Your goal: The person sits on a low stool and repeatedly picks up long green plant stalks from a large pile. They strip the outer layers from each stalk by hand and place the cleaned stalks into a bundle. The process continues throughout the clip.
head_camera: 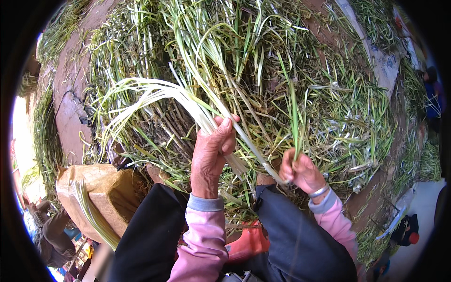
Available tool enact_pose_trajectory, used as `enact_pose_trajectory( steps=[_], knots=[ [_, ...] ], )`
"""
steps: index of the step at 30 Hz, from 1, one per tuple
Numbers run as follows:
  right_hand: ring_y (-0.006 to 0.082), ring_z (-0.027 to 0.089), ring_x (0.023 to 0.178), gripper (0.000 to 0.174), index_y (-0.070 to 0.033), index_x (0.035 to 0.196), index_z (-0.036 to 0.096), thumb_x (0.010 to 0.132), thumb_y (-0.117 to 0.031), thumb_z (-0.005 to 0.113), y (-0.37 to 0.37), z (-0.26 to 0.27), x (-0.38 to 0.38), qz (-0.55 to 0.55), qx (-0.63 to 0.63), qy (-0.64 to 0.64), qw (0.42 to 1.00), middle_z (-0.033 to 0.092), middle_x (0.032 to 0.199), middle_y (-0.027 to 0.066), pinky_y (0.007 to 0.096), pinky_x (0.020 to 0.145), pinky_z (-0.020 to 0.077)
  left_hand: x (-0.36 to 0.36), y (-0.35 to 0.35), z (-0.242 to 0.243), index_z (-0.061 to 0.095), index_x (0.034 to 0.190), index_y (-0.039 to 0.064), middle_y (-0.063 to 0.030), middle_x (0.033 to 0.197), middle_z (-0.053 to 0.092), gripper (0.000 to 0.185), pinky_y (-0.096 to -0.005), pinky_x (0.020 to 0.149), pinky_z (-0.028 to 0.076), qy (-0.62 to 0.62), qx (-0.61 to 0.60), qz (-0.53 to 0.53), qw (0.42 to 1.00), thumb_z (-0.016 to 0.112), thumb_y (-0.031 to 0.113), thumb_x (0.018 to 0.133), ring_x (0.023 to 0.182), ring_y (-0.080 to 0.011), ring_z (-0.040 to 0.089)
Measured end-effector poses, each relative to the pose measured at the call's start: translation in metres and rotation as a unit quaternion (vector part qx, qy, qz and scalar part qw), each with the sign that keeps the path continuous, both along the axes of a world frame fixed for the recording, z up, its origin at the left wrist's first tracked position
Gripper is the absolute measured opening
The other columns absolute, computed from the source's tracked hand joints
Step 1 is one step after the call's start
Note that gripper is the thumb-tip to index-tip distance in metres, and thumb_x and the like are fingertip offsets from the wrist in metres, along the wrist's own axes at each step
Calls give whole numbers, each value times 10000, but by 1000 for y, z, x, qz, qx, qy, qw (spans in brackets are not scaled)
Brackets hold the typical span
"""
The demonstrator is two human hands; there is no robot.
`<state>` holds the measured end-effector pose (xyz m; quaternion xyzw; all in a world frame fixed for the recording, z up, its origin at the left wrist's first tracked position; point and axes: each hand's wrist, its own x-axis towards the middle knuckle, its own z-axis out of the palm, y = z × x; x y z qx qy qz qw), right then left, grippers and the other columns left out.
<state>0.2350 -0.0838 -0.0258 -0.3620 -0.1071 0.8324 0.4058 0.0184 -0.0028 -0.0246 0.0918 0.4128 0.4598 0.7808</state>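
Observation:
My left hand (pixel 215 151) is closed around a bundle of pale, peeled plant stalks (pixel 186 102), whose thin tops droop to the left. A longer stalk (pixel 252 146) with green leaves passes under my left thumb and slants down to the right, its lower end by the fingers of my right hand (pixel 301 169). Between the fingertips of my right hand is a green leaf strip (pixel 294 120) that points upward. Around both hands lies a large heap of green leafy stalks (pixel 151 46) and stripped leaves.
A tan woven sack (pixel 102 176) stands at the left, with a bundle of pale stalks (pixel 91 211) on it. A red plastic seat (pixel 246 243) shows between my knees. Other people (pixel 56 232) are at the lower left and right edge. More leaf heaps (pixel 45 141) lie around.

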Motion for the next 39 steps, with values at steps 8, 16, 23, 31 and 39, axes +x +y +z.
enact_pose_trajectory(
  steps=[8,16,23,31,39],
  knots=[
    [81,550,728,259,-39,983,585,849,-256,545,49,-8,-57,40,-47,75,995,605,832,9,208,668,433,0,-3,2,579,953,-37,14,612,505,291,-172,403,207,14,33,-59,998,576,221,818,440,-27,308],
    [62,514,649,170,-38,934,597,819,-162,593,38,-11,-76,-25,-43,-15,999,594,782,3,197,614,415,-1,-17,-21,537,845,30,52,548,411,229,-174,373,207,4,-74,41,996,625,235,793,402,-32,300],
    [29,477,661,98,-58,870,591,823,-144,590,34,-16,-76,-44,29,-195,979,557,752,-42,174,628,382,19,-27,-12,555,809,61,80,499,377,164,-180,370,199,117,-80,52,989,655,186,771,393,-23,287],
    [93,459,534,138,-106,851,486,855,-237,529,10,-3,6,-135,-17,-53,989,461,630,-45,300,673,449,-8,-7,-15,553,909,39,-13,735,597,219,-152,339,265,25,-6,119,993,548,247,840,383,-21,336],
    [9,386,505,208,-95,874,480,876,-302,475,-57,14,280,-177,26,-417,891,396,587,-77,185,476,345,-55,32,11,534,959,10,-22,709,561,228,-115,325,254,16,98,230,968,533,211,852,401,-12,336]
  ],
)
